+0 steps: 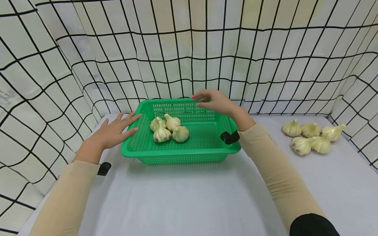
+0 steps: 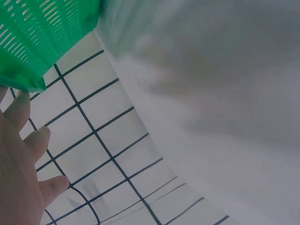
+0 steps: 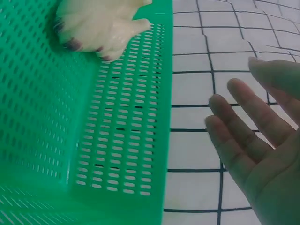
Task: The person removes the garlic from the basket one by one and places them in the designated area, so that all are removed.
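Observation:
A green plastic basket [image 1: 204, 136] with slotted walls stands on the white table, several garlic bulbs [image 1: 162, 132] grouped in its left half. My left hand [image 1: 115, 131] rests at the basket's left rim with fingers spread; in the left wrist view its fingertips [image 2: 21, 101] are right at the green rim [image 2: 23, 84]. Above the far rim, my right hand [image 1: 216, 101] is raised with nothing in it. The right wrist view shows that hand [image 3: 262, 145] with loosely bent fingers beside the basket wall [image 3: 126, 117], garlic [image 3: 98, 28] lying inside.
Several more garlic bulbs [image 1: 313, 136] lie in a cluster on the table at the right. Black netting [image 1: 191, 59] over white sheeting rises behind the basket and along both sides. The white tabletop [image 1: 180, 201] stretches in front of the basket.

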The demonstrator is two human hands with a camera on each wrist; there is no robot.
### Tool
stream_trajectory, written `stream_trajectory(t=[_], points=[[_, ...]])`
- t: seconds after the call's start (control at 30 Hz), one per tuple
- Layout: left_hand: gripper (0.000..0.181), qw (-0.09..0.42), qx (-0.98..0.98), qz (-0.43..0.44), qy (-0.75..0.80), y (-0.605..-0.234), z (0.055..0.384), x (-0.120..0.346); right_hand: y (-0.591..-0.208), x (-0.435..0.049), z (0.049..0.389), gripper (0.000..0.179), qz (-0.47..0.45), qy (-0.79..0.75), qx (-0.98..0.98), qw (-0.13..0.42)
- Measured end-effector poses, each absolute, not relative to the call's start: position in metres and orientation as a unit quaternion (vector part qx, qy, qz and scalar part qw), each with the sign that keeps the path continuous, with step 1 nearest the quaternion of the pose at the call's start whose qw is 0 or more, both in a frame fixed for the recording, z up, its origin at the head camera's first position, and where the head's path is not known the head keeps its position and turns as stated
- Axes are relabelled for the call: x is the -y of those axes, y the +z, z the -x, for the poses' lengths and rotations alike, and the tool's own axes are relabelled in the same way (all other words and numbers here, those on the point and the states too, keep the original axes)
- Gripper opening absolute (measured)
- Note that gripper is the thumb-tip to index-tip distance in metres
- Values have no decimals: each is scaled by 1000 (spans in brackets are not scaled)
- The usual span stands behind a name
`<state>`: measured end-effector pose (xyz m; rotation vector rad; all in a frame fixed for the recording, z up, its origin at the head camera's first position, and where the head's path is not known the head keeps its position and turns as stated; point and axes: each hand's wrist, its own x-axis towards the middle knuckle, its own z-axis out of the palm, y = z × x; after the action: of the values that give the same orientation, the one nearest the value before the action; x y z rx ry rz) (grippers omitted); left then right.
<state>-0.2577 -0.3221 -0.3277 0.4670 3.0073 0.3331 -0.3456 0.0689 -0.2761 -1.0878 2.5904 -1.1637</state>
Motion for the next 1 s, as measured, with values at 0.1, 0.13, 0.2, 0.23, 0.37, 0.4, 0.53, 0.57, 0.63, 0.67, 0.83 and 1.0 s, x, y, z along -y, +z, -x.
stream_trajectory(t=[0.1,0.13,0.2,0.23,0.37,0.4,0.53,0.57,0.63,0.67,0.83,1.0], points=[[69,39,-982,-152,109,-327,258,322,-281,-60,348,36,378,-356,-850,90],[69,37,-982,-152,110,-328,258,322,-283,-57,349,36,384,-346,-850,101],[69,36,-981,-154,109,-327,258,321,-286,-52,350,36,391,-336,-848,121],[69,36,-981,-154,109,-327,258,321,-288,-49,351,36,394,-330,-849,127],[69,40,-982,-153,107,-326,257,320,-295,-40,355,36,393,-306,-855,147],[69,41,-982,-153,108,-326,257,319,-296,-38,356,35,392,-300,-856,150],[69,40,-982,-151,109,-325,257,320,-301,-31,358,36,385,-291,-860,166],[69,40,-982,-151,109,-325,257,320,-302,-29,358,37,383,-290,-861,169],[69,40,-982,-150,109,-325,257,320,-304,-26,360,38,378,-289,-862,175],[70,40,-982,-150,108,-324,257,320,-305,-25,361,38,377,-287,-863,178],[69,38,-982,-153,108,-323,257,319,-312,-18,364,39,382,-267,-863,196],[69,41,-982,-151,107,-324,256,319,-316,-10,366,40,397,-226,-864,212]])
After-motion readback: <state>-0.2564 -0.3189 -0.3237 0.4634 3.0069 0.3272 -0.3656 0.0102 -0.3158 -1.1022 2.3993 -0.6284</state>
